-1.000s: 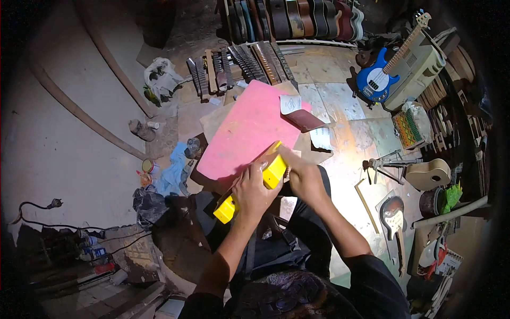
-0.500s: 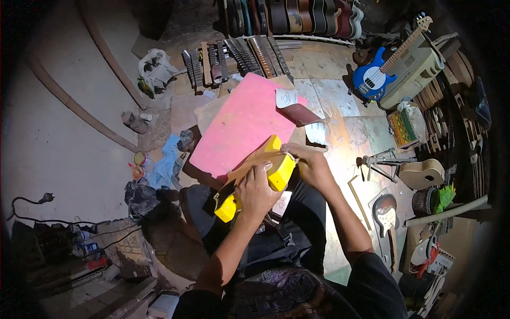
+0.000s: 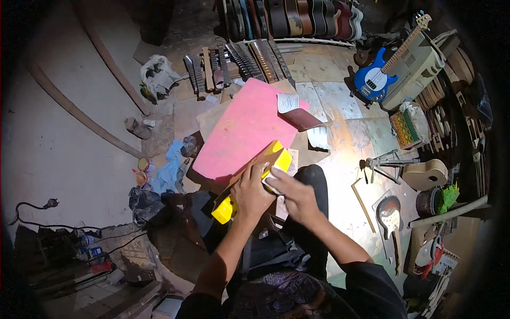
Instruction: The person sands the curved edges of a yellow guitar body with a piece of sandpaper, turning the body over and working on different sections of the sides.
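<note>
A small guitar body (image 3: 283, 160) with bright yellow edges and a bare brown face is tilted over my lap. My left hand (image 3: 248, 194) is closed around its middle, fingers over the brown face. With bent fingers, my right hand (image 3: 298, 198) presses a small pale piece of sandpaper (image 3: 269, 178) against the yellow edge at the right end. The fingers partly cover the sandpaper. Just beyond the body lies a pink sheet (image 3: 241, 130), and a curled sheet of sandpaper (image 3: 298, 118) rests on its right side.
Guitar necks (image 3: 241, 64) lie in rows at the far side, before a row of guitar bodies (image 3: 297, 18). A blue bass guitar (image 3: 375, 80) leans at the far right. A small guitar (image 3: 391, 218) lies on the floor at right, and a blue cloth (image 3: 169, 170) at left.
My right hand has moved down the yellow end, from its far corner to the nearer edge. My left hand still grips the body, which has tilted slightly.
</note>
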Available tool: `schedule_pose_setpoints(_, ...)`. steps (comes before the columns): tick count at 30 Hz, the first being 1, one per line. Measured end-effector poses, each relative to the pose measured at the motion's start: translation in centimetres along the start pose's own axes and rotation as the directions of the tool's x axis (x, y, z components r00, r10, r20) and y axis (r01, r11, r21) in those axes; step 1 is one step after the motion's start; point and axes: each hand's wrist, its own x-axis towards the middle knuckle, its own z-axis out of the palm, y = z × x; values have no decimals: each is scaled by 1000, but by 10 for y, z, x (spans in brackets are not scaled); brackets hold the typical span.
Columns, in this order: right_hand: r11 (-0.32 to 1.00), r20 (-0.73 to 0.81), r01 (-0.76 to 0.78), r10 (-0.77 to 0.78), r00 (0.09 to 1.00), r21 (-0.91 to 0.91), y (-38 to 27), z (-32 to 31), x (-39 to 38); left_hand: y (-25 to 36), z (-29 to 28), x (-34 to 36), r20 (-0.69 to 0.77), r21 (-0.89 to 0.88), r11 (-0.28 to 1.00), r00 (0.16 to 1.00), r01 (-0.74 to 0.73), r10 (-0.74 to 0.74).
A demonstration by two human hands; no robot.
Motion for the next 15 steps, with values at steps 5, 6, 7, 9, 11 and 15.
schedule_pose_setpoints(5,975,-125,-220,224,967,42,31,5,30,3,-6,14,22,26,999,999,38,-38)
schedule_pose_setpoints(6,990,-126,-144,143,982,2,20,10,23,1,-9,12,31,45,998,999,40,-42)
schedule_pose_setpoints(7,997,-120,-69,64,991,-39,-2,12,17,-2,-9,10,40,62,997,998,48,-51)
schedule_pose_setpoints(9,994,-78,-92,97,992,57,3,11,19,-5,-6,11,14,41,997,998,64,-65)
schedule_pose_setpoints(11,966,-83,-241,248,965,91,43,3,28,6,-6,16,29,42,995,996,87,-88)
schedule_pose_setpoints(15,973,-142,-232,231,962,15,33,13,29,-1,-9,17,-1,52,996,997,75,-75)
